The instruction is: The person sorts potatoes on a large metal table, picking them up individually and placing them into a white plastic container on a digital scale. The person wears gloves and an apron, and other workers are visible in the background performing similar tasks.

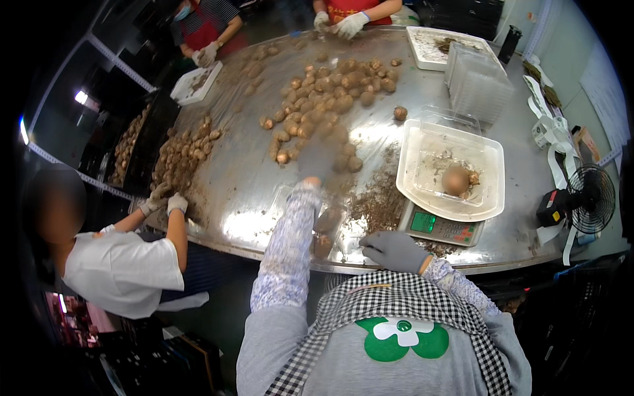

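Note:
My left hand (319,157), in a grey glove, reaches over the near end of a heap of small brown taros (337,86). It is smeared by motion, so its fingers and anything in them cannot be made out. Close to the table's near edge is my right hand (398,251), also grey-gloved, its fingers apart and pointing left with nothing seen in them. A clear plastic container (340,228) with brown taros lies just left of it. Beyond the right hand, a digital scale (456,230) bears a white tray (494,162); a clear box inside holds a couple of taros (456,180).
Stacked clear boxes (485,86) and a white tray (422,61) stand at the far right, near a black fan (591,198). Loose soil (376,201) litters the metal table. Gloved co-workers stand at the left and far side; taros (181,155) lie at left.

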`<state>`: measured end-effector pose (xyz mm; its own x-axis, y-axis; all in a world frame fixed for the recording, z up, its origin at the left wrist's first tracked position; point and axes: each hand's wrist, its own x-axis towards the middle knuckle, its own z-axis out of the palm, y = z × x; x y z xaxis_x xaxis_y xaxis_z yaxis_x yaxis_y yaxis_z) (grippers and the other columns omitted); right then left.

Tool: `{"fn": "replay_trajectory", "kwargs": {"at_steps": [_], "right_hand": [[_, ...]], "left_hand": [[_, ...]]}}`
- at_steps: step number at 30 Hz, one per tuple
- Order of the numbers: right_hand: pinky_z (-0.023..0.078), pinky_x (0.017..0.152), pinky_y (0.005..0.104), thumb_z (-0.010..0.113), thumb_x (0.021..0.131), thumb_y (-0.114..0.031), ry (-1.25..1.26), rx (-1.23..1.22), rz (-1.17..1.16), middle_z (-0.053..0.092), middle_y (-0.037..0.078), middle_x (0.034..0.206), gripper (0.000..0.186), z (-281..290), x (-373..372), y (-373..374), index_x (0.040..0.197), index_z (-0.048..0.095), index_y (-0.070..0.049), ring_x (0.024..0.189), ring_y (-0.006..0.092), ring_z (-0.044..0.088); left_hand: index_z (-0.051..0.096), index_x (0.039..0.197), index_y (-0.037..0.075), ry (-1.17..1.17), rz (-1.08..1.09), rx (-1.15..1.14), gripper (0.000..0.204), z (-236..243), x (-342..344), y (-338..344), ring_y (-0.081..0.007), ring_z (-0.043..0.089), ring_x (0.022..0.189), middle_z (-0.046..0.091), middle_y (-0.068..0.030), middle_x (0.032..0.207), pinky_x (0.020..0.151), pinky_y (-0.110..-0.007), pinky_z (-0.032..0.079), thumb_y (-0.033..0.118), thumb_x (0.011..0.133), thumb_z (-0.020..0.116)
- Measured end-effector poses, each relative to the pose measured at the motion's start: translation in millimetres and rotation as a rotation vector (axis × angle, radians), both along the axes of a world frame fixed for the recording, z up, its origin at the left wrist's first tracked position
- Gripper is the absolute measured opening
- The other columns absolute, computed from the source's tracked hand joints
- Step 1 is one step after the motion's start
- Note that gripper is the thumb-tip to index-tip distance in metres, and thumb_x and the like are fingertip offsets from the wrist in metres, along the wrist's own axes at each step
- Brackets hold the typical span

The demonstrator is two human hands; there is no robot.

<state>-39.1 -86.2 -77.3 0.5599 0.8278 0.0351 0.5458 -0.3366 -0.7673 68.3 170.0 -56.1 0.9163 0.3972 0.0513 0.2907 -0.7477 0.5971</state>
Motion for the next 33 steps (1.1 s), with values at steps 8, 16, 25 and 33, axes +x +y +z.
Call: {"fn": "replay_trajectory", "kwargs": {"at_steps": [8,16,25,33], "right_hand": [[0.052,0.076,0.0424,0.055,0.092,-0.03,0.049,0.057,-0.164,0.067,0.014,0.091,0.027,-9.8,1.1,-29.0,0.105,0.067,-0.009,0.084,0.0319,0.065],[0.052,0.082,0.0383,0.056,0.093,-0.026,0.173,0.166,-0.368,0.067,0.015,0.099,0.025,4.6,17.8,-18.3,0.106,0.066,-0.007,0.092,0.032,0.064],[0.049,0.068,0.0237,0.062,0.091,-0.01,0.451,0.451,-0.556,0.068,0.008,0.086,0.019,39.7,22.2,-7.8,0.104,0.067,0.003,0.077,0.0106,0.062],[0.051,0.076,0.033,0.065,0.086,-0.029,0.152,0.296,-0.444,0.065,0.012,0.099,0.036,38.8,15.3,-0.3,0.114,0.063,-0.005,0.086,0.0227,0.064]], "left_hand": [[0.053,0.122,-0.008,0.184,0.008,-0.297,0.068,-91.6,70.8,27.8,-0.0272,0.063,0.103,0.063,-0.0239,0.113,0.088,-0.036,0.051,0.032,0.073,0.077],[0.044,0.136,0.0,-0.249,-0.384,-0.933,0.059,-23.1,-46.8,-37.2,-0.0214,0.055,0.115,0.053,-0.0111,0.131,0.095,-0.034,0.048,0.004,0.082,0.068],[0.029,0.146,0.0,-0.192,-0.448,-1.369,0.07,-15.1,-127.6,-69.9,-0.0229,0.045,0.128,0.045,-0.0142,0.139,0.109,-0.035,0.036,0.009,0.087,0.065],[0.035,0.142,-0.003,-0.203,-0.359,-1.084,0.065,-14.5,-146.9,-80.7,-0.0234,0.048,0.125,0.046,-0.0157,0.137,0.106,-0.036,0.04,0.009,0.086,0.066]]}}
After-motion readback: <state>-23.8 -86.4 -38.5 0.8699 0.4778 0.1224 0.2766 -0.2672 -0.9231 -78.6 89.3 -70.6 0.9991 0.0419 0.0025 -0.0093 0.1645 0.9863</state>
